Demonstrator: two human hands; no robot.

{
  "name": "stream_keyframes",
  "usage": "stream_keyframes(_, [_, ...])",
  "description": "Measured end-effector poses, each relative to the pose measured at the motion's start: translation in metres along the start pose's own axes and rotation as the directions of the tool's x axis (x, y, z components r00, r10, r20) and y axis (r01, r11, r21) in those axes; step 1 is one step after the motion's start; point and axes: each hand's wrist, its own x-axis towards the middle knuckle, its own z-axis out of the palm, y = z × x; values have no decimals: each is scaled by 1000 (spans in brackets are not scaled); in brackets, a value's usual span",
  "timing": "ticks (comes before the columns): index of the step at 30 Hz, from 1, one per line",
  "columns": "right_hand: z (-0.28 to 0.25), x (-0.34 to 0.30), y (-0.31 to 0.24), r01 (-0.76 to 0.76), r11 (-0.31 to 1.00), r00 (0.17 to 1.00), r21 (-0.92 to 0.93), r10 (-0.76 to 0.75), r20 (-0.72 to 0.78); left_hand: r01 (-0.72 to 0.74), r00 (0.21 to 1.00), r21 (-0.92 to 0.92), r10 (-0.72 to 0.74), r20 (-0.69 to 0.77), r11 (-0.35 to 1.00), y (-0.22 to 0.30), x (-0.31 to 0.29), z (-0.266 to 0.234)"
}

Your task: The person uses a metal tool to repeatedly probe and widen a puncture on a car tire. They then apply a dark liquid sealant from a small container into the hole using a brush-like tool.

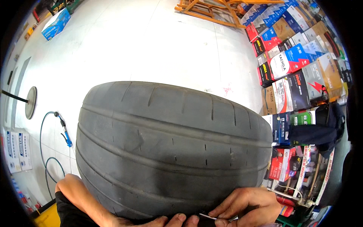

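A large worn dark tyre (170, 151) stands tread-up in front of me and takes up the middle of the view. Long grooves and short slits run across its rubber. At the lower edge, my left hand (166, 222) lies against the near side of the tread. Its fingertips show in a row, while the palm is out of view. Beside them on the right, my right hand (245, 208) pinches a thin metal pick (207, 216). The pick's end points left toward the left fingertips, close to the rubber. Its handle is mostly hidden by the fingers.
Stacked battery boxes (295, 64) line the right side, with a dark garment (315, 134) over some. An air hose (46, 151) with a blue fitting lies left on the pale floor (181, 49). Beyond are a round disc (31, 103), a blue box (56, 24) and a wooden rack (211, 11).
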Motion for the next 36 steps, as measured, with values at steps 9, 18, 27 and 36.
stream_keyframes(9, [-2,-3,-2,26,1000,1000,14,-26,-10,-64,998,113,64,1,992,-6,7,2])
stream_keyframes(18, [-4,-12,-1,-44,984,992,173,64,-110,-67,997,98,70,-23,993,-8,8,5])
stream_keyframes(27, [-1,-12,1,-34,992,995,121,45,-89,-69,996,60,73,-55,996,-5,7,7])
stream_keyframes(36, [-6,-10,0,-54,993,998,102,56,-24,-41,995,30,44,-92,999,-2,7,10])
